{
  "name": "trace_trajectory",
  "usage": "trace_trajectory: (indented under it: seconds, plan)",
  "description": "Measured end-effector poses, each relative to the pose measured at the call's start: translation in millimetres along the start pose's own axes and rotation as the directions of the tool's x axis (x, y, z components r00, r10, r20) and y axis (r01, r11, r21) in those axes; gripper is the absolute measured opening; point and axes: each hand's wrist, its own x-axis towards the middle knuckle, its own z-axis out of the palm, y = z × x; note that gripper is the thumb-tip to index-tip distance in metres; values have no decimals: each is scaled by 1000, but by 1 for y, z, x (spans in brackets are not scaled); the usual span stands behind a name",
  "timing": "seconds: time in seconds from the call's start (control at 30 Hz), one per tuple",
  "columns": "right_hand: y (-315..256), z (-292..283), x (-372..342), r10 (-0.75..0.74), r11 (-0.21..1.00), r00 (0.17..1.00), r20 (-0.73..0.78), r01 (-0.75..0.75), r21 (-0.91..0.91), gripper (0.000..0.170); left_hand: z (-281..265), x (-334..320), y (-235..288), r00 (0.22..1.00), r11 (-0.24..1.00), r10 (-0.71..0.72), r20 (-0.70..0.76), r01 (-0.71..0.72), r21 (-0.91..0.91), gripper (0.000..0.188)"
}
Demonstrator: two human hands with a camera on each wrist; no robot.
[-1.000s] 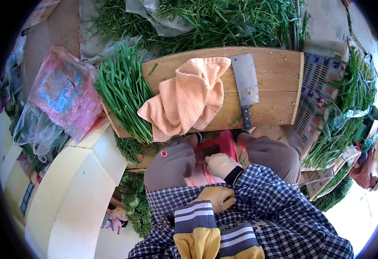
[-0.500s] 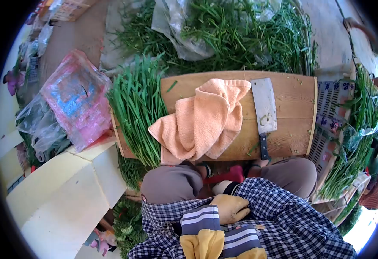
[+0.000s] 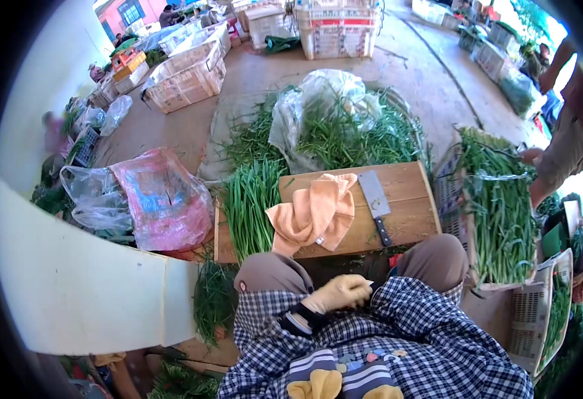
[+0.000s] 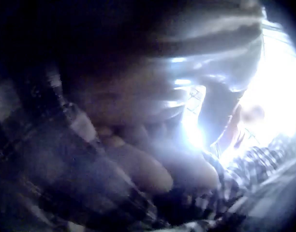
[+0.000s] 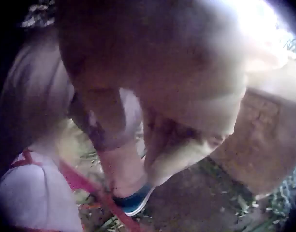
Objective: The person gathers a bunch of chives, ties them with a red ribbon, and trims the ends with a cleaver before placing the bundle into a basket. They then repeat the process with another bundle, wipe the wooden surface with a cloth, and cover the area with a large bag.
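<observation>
My left hand [image 3: 339, 292], in a pale glove, lies across my lap with loosely curled fingers close to the right plaid sleeve [image 3: 408, 309]. In the dim left wrist view, its fingers [image 4: 145, 169] hang beside checked cloth, and no held object shows. The right hand [image 5: 186, 113] is mostly hidden in the head view. Its own wrist view shows it gloved and loosely bent above the floor, with nothing visible in its grasp. Beyond my knees, an orange towel [image 3: 325, 209] lies crumpled on a wooden board [image 3: 408, 193], beside a cleaver [image 3: 375, 199] and a bundle of green stalks [image 3: 248, 206].
Loose greens and a plastic bag [image 3: 338, 90] lie behind the board. To the right stands a crate of tied greens [image 3: 498, 213], near another person's leg [image 3: 564, 126]. A pink plastic package [image 3: 165, 196] lies left, above a curved pale wall [image 3: 92, 279].
The head view has tilted up, bringing distant crates into sight. My left hand has shifted toward the right cuff. The right hand, earlier seen at a pink object between the knees, is now largely hidden.
</observation>
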Motion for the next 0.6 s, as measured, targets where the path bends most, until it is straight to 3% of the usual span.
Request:
trace_trajectory:
  seconds: [0.03,0.2,0.3,0.37,0.4,0.5,0.53,0.6]
  plan:
    - [-4,-15,-17,-10,999,999,-31,12,46,23,2,-6,3,997,998,-34,-75,30,-52,22]
    - [-34,-75,-75,-25,975,973,-230,74,209,28,12,-19,-15,994,1000,-7,-106,10,25,25]
    - [-62,-108,-102,67,991,852,-519,4,134,32,20,-25,-26,993,995,-30,-117,41,92,28]
    - [-58,-119,-97,104,972,754,-648,62,228,33,17,-26,-42,992,992,-62,-105,72,100,28]
    - [-60,-125,-92,81,985,675,-733,57,161,34,16,-28,-41,990,994,-59,-129,70,80,29]
    - [-56,-156,-65,-72,996,585,-808,91,-24,57,4,-23,-40,975,996,-91,-201,93,1,29]
    - [-61,-168,-58,-73,995,594,-801,98,-17,57,3,-20,-40,973,995,-102,-207,103,-7,29]
    - [-72,-186,-40,-205,978,621,-756,106,-178,71,-2,-15,-41,963,992,-125,-238,122,-27,28]
